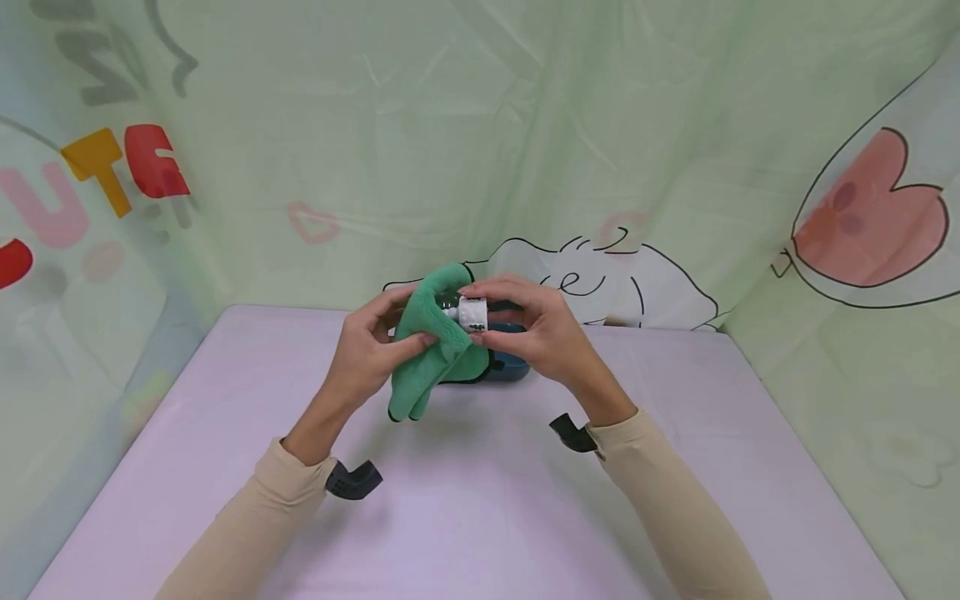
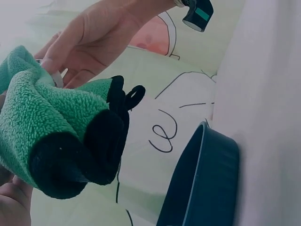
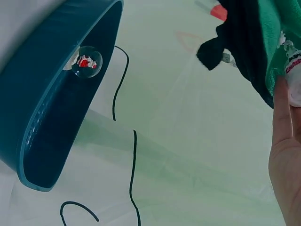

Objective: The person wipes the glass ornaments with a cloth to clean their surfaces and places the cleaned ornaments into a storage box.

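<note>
In the head view my left hand [image 1: 363, 350] grips a fluffy green cloth [image 1: 426, 329] with black edging, thumb on its near side. The cloth is folded around the clear end of a small snow globe [image 1: 473, 316]. My right hand [image 1: 558, 333] pinches the globe's white base between thumb and fingers. Red lettering shows on that base in the right wrist view, where a white figure sits partly inside the cloth. Most of the clear dome is hidden by the green folds. Both hands are raised in front of a dark blue basin [image 1: 512, 367].
Another clear globe [image 3: 88, 62] with a red and white figure lies in the basin, seen from the right wrist. A pale lilac table [image 1: 480, 517] lies beneath the hands. Printed light-green curtains [image 1: 420, 150] stand along the back and both sides.
</note>
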Demonstrator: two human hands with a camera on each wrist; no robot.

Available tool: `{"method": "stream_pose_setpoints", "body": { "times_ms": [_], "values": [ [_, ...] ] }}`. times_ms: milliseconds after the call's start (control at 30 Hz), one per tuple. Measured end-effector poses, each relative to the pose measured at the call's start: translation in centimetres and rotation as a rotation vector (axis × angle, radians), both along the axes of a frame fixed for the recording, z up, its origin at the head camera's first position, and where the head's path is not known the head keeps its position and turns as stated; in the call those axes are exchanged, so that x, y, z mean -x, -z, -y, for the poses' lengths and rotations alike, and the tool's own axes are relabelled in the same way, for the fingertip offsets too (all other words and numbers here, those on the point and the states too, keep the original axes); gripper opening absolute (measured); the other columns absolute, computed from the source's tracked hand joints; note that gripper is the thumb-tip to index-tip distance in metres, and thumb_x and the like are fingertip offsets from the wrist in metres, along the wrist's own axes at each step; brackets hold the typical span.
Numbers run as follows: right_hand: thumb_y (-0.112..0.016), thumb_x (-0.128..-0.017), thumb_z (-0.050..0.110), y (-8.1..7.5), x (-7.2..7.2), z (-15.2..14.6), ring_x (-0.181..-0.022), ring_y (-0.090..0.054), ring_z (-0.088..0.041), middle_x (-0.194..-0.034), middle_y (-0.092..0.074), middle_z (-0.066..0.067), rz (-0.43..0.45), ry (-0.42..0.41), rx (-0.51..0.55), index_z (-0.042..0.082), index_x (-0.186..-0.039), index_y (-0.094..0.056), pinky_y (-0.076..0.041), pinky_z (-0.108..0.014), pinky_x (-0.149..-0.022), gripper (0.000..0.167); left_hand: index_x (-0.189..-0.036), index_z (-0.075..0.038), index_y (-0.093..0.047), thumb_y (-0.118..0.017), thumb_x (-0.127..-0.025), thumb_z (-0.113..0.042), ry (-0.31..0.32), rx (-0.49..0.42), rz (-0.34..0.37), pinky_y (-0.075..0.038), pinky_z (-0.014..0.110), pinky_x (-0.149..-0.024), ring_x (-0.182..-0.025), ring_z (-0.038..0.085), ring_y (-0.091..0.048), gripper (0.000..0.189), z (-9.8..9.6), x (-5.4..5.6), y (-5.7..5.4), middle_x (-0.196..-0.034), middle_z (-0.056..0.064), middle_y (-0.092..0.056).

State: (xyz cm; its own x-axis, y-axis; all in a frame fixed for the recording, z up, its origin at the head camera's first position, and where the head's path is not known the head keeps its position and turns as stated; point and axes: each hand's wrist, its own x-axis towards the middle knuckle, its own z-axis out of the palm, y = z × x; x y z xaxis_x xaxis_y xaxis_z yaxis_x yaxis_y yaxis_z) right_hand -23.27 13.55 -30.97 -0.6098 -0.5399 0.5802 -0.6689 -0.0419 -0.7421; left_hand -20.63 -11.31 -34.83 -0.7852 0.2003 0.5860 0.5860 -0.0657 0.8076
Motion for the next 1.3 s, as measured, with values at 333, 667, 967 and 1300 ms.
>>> {"method": "stream_pose_setpoints", "body": {
  "times_ms": [333,667,967,1300],
  "values": [
    [-0.076,-0.079,-0.019,0.08,0.31,0.13,-0.125,-0.058,-0.031,-0.130,-0.062,-0.014,-0.117,-0.033,0.012,-0.004,-0.121,-0.068,-0.054,-0.040,-0.100,0.046,-0.137,-0.003,-0.060,-0.075,-0.089,0.003,0.005,-0.012,0.130,-0.058,0.029,-0.090,-0.116,0.026,-0.062,0.051,0.09,0.08,-0.45,-0.132,0.010,-0.062],
    [-0.076,-0.080,-0.017,0.29,0.46,0.01,-0.123,-0.060,-0.027,-0.130,-0.063,-0.012,-0.216,0.002,-0.048,0.001,-0.118,-0.071,-0.054,-0.038,-0.100,0.042,-0.138,-0.007,-0.060,-0.075,-0.091,-0.004,-0.003,0.032,0.195,-0.058,0.028,-0.087,-0.111,0.028,-0.064,0.050,0.19,0.03,-0.59,-0.131,0.010,-0.061],
    [-0.081,-0.076,-0.015,0.33,0.30,0.15,-0.120,-0.061,-0.027,-0.126,-0.065,-0.013,-0.146,0.005,-0.012,-0.001,-0.121,-0.069,-0.058,-0.039,-0.092,0.049,-0.141,-0.003,-0.057,-0.076,-0.090,0.000,0.018,0.006,0.096,-0.056,0.028,-0.092,-0.117,0.023,-0.061,0.054,-0.08,0.15,0.03,-0.133,0.012,-0.061],
    [-0.082,-0.080,-0.006,0.41,-0.06,0.06,-0.106,-0.068,-0.023,-0.121,-0.067,-0.008,-0.011,0.077,-0.040,0.006,-0.124,-0.070,-0.060,-0.037,-0.088,0.047,-0.141,-0.001,-0.056,-0.075,-0.087,0.008,0.032,0.004,0.001,-0.060,0.030,-0.084,-0.110,0.022,-0.064,0.058,-0.15,0.05,0.13,-0.130,0.012,-0.061]
  ]
}}
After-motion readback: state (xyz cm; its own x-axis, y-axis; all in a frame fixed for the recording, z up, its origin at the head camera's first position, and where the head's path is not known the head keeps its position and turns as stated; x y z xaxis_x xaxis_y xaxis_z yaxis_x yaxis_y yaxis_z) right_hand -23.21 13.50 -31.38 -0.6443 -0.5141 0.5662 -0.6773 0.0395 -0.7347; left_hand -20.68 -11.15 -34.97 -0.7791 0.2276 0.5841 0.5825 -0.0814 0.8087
